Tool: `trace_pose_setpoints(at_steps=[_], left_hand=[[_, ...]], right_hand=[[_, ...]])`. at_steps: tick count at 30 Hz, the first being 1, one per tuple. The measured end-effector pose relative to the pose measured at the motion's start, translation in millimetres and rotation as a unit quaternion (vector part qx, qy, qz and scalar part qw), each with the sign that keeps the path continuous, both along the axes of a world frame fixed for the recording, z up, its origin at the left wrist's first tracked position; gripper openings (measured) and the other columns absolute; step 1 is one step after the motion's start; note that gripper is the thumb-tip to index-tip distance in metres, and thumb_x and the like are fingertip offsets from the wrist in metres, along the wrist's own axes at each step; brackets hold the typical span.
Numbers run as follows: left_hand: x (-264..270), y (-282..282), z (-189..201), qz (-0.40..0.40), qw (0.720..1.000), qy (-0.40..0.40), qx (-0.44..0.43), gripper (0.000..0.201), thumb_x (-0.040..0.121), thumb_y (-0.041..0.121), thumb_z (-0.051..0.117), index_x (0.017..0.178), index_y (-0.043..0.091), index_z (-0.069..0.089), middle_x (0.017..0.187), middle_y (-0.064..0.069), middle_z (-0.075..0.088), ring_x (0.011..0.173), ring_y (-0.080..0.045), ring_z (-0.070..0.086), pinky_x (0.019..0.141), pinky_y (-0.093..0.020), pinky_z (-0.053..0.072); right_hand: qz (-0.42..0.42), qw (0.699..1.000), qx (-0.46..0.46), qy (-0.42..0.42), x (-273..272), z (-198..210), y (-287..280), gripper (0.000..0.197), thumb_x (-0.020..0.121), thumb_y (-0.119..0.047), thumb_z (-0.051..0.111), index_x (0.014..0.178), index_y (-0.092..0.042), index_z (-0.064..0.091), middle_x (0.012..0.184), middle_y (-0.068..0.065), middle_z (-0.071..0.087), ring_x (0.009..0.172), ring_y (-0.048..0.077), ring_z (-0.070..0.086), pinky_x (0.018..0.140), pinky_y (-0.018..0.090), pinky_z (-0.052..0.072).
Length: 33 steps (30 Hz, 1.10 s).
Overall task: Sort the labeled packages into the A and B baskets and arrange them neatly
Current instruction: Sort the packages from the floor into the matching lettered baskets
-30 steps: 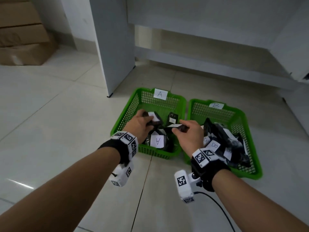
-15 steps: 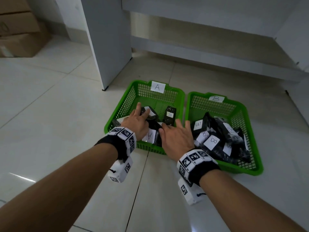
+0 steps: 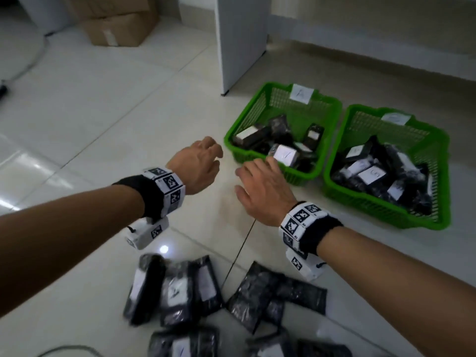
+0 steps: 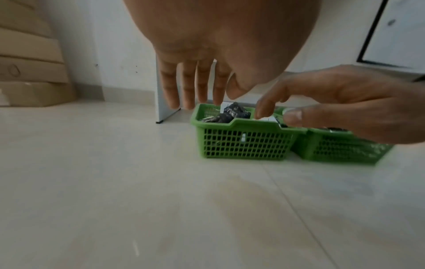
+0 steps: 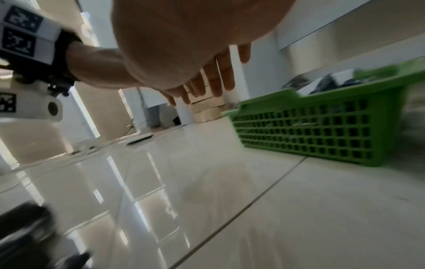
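Two green mesh baskets stand side by side on the tiled floor: basket A [image 3: 247,121] on the left and basket B [image 3: 435,186] on the right, each holding several black packages with white labels. More black labeled packages [image 3: 177,289] lie loose on the floor near me. My left hand [image 3: 199,161] hovers empty over the floor just left of basket A, fingers relaxed. My right hand [image 3: 260,181] hovers at basket A's near corner, fingers spread and empty. In the left wrist view, basket A [image 4: 243,142] sits beyond my left fingers [image 4: 190,87].
A white cabinet panel [image 3: 239,39] stands behind basket A, with a low shelf along the back wall. Cardboard boxes [image 3: 118,24] are stacked at the far left. A cable [image 3: 69,350] lies on the floor at the bottom left.
Both hands have let go of the packages in basket A and drawn back out of it toward me. My head has tilted down and left, bringing the loose pile into view.
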<state>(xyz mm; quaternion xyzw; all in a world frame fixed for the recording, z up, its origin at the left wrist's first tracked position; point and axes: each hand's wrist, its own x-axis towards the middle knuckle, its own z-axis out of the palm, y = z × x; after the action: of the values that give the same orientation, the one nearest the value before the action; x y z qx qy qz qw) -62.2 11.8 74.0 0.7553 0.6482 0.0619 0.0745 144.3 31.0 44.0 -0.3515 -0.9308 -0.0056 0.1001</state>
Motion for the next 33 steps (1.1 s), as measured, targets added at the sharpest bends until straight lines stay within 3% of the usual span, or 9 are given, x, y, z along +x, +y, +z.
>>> trace_pose_setpoints(at_steps=[4,10,14,18,21,22,25,28,33], left_hand=[[-24,-72,4,0.026,0.989,0.066,-0.128,0.026,0.094,0.022,0.049,0.115,0.014,0.062,0.122,-0.008,0.055,0.099,-0.035,0.062,0.084,-0.042,0.052],[-38,-152,-26,0.065,0.925,0.138,-0.348,0.055,0.089,0.034,0.058,0.138,0.017,0.041,0.134,-0.007,0.053,0.121,-0.028,0.054,0.098,-0.036,0.047],[-41,-182,-48,0.133,0.896,0.122,-0.407,0.065,0.075,0.032,0.074,0.125,0.011,0.038,0.119,-0.008,0.058,0.103,-0.027,0.059,0.074,-0.033,0.05],[-53,-200,-61,0.164,0.911,0.056,-0.374,0.091,0.061,0.04,0.089,0.129,0.013,0.036,0.12,-0.007,0.057,0.102,-0.027,0.062,0.085,-0.039,0.055],[-59,-208,-61,0.248,0.89,-0.04,-0.381,0.09,0.055,0.041,0.093,0.122,0.012,0.041,0.104,-0.006,0.063,0.078,-0.023,0.07,0.072,-0.041,0.06],[-62,-209,-62,0.262,0.886,-0.051,-0.378,0.088,0.053,0.043,0.094,0.12,0.012,0.044,0.103,-0.005,0.063,0.081,-0.022,0.069,0.073,-0.04,0.06],[-66,-211,-65,0.279,0.9,-0.06,-0.33,0.075,0.054,0.043,0.092,0.113,0.014,0.056,0.1,-0.001,0.063,0.092,-0.02,0.06,0.074,-0.032,0.053],[-66,-212,-62,0.273,0.929,-0.088,-0.235,0.056,0.06,0.033,0.088,0.105,0.013,0.061,0.087,0.002,0.058,0.082,-0.02,0.056,0.061,-0.027,0.042],[-63,-204,-46,0.171,0.973,-0.112,-0.109,0.057,0.065,0.042,0.069,0.117,0.021,0.058,0.09,0.005,0.058,0.08,-0.022,0.057,0.07,-0.028,0.041]], right_hand=[[0.111,0.986,-0.111,-0.053,-20,-10,-45,0.032,0.096,-0.032,0.046,0.119,-0.014,0.059,0.111,0.005,0.064,0.104,0.025,0.055,0.096,0.044,0.04],[0.195,0.946,-0.232,-0.117,-39,-27,-93,0.039,0.079,-0.008,0.057,0.118,-0.013,0.056,0.113,0.004,0.058,0.105,0.023,0.052,0.089,0.043,0.05],[0.235,0.925,-0.267,-0.133,-47,-37,-114,0.073,0.073,-0.02,0.071,0.14,-0.011,0.044,0.145,0.008,0.042,0.129,0.024,0.043,0.106,0.042,0.046],[0.254,0.905,-0.286,-0.187,-51,-42,-129,0.119,0.072,-0.058,0.08,0.159,-0.011,0.013,0.168,0.011,0.008,0.152,0.026,0.014,0.123,0.044,0.023],[0.253,0.899,-0.307,-0.181,-54,-47,-137,0.131,0.066,-0.066,0.082,0.159,-0.01,0.009,0.162,0.01,0.02,0.146,0.027,0.026,0.121,0.046,0.028],[0.25,0.901,-0.311,-0.168,-55,-48,-138,0.131,0.065,-0.066,0.083,0.158,-0.009,0.01,0.156,0.008,0.028,0.139,0.025,0.033,0.117,0.045,0.034],[0.233,0.915,-0.304,-0.13,-57,-46,-135,0.127,0.065,-0.055,0.088,0.157,-0.007,0.014,0.139,0.005,0.036,0.123,0.02,0.04,0.106,0.04,0.044],[0.196,0.919,-0.323,-0.113,-56,-42,-128,0.121,0.06,-0.048,0.093,0.154,-0.014,0.025,0.125,-0.001,0.035,0.11,0.015,0.04,0.093,0.035,0.049],[0.108,0.884,-0.453,-0.039,-45,-32,-108,0.071,0.061,-0.033,0.096,0.118,-0.027,0.053,0.11,-0.006,0.054,0.096,0.016,0.055,0.08,0.034,0.048]])
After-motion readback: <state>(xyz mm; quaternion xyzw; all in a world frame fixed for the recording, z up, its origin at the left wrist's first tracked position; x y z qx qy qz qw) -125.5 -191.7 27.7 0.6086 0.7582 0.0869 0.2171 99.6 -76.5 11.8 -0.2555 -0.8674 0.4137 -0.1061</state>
